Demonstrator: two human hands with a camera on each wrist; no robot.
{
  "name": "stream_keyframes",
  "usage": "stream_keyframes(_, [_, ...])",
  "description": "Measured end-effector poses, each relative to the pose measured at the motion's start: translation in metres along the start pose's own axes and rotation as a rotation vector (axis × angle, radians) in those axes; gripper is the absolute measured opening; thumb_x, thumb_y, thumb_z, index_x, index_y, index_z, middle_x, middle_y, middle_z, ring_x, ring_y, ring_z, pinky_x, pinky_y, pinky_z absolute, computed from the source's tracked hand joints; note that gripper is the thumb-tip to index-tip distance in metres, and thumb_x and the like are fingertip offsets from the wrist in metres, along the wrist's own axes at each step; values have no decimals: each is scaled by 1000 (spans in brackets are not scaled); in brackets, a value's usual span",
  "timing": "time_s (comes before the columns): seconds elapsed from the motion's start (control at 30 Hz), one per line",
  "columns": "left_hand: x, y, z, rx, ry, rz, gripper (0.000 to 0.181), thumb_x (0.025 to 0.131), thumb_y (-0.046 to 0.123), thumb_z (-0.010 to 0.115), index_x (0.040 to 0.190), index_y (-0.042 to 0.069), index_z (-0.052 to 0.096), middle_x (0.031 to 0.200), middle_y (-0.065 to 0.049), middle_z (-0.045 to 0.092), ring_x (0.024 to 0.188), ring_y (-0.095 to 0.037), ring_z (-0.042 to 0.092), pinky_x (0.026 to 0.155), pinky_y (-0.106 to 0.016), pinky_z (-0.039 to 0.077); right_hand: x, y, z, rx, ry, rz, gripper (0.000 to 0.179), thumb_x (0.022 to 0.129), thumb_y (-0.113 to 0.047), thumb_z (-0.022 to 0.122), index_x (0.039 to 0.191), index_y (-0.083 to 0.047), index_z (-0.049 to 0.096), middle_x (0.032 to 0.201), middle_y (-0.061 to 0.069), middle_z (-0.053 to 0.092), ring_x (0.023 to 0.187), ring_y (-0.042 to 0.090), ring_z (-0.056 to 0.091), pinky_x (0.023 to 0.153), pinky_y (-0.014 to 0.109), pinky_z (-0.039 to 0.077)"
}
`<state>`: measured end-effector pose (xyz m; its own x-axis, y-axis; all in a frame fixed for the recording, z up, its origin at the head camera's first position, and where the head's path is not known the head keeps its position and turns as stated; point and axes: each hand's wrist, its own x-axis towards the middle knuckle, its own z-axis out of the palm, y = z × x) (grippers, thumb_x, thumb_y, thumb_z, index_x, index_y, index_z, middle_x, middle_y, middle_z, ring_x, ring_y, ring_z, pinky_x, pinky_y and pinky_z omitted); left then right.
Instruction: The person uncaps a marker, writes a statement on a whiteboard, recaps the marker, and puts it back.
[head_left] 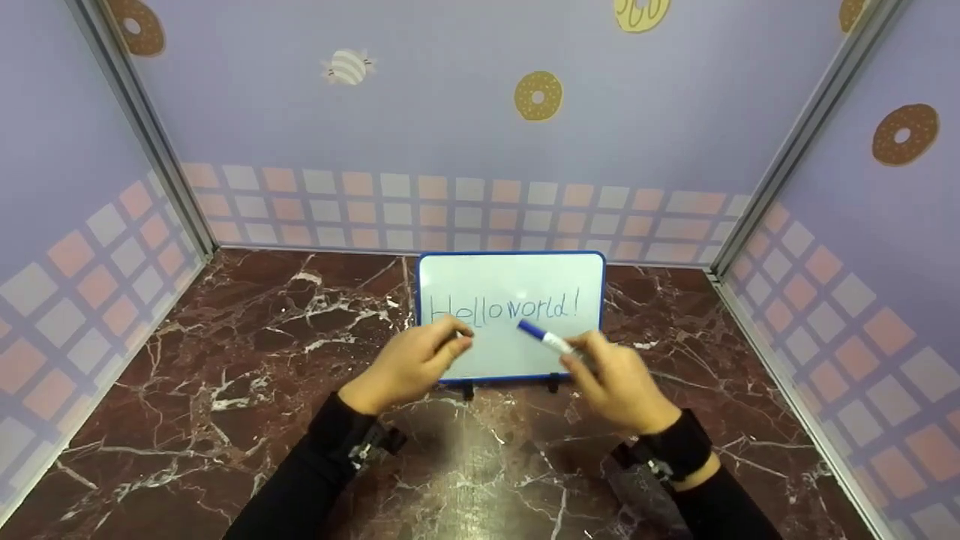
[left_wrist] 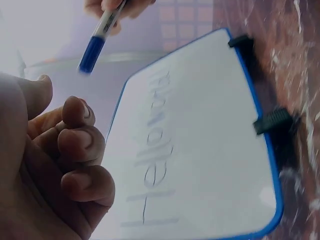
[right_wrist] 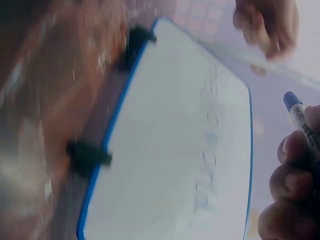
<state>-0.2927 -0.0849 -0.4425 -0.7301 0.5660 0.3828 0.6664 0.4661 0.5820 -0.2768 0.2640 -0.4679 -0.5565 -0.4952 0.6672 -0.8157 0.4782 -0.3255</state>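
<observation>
In the head view my right hand grips a whiteboard marker by its white barrel. Its blue end points up and left, in front of the small whiteboard. "Hello world!" is handwritten across that blue-framed board, which is propped up on small black feet. My left hand hovers before the board's lower left part, fingers loosely bent. From the left wrist, the bent fingers show nothing between them. The right wrist view has fingers and thumb around the marker's barrel, apart from the board.
A dark red marbled tabletop lies under the board. Behind it rises a lilac wall with printed sweets and a pink-and-white checked band. Side walls close off left and right. Both wrists wear black bands.
</observation>
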Motion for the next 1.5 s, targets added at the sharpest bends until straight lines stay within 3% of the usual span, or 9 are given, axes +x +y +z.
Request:
stream_keyframes(0.2, [-3,-14,-20,34,106,-30,24,118,27,59,128,8,70,83,8,63,68,-8,55,64,-32,54,-9,29,-31,-59,63,225,16,108,-2,71,122,2,63,82,4,71,52,2,45,40,22,40])
stream_keyframes(0.4, [-5,-31,-36,36,188,-71,22,117,26,61,126,9,70,85,2,66,71,-11,58,68,-37,55,-23,58,-54,-149,131,454,17,113,-12,68,124,0,65,87,7,73,58,9,53,49,27,44])
stream_keyframes(0.67, [-13,-66,-49,35,262,-212,24,117,27,61,127,8,71,100,-9,75,84,-23,66,83,-50,58,-46,96,-63,-213,47,676,30,117,-27,61,133,-1,61,104,16,80,69,20,63,63,36,47])
stream_keyframes(0.9, [-26,-103,-54,81,247,-368,38,119,39,54,134,7,68,122,-15,79,107,-37,73,98,-62,57,-64,120,-61,-294,-49,786,35,117,-33,60,130,0,62,107,20,75,83,34,65,76,51,50])
stream_keyframes(1.03, [-32,-117,-56,90,218,-436,44,119,45,52,136,7,67,122,-15,77,105,-36,71,96,-61,56,-70,127,-60,-305,-90,826,36,116,-33,61,128,1,64,112,20,72,95,39,68,83,60,53])
stream_keyframes(1.23, [-37,-127,-56,148,188,-491,45,118,49,52,137,10,67,118,-11,75,102,-33,70,92,-58,55,-73,132,-57,-306,-132,840,34,115,-31,63,123,2,67,118,22,67,106,43,67,91,63,53])
stream_keyframes(1.5, [-43,-137,-56,218,155,-530,40,118,46,54,133,11,67,120,-13,76,109,-38,72,96,-62,55,-77,136,-55,-298,-203,846,35,113,-30,66,120,4,69,112,21,68,99,40,67,89,62,54])
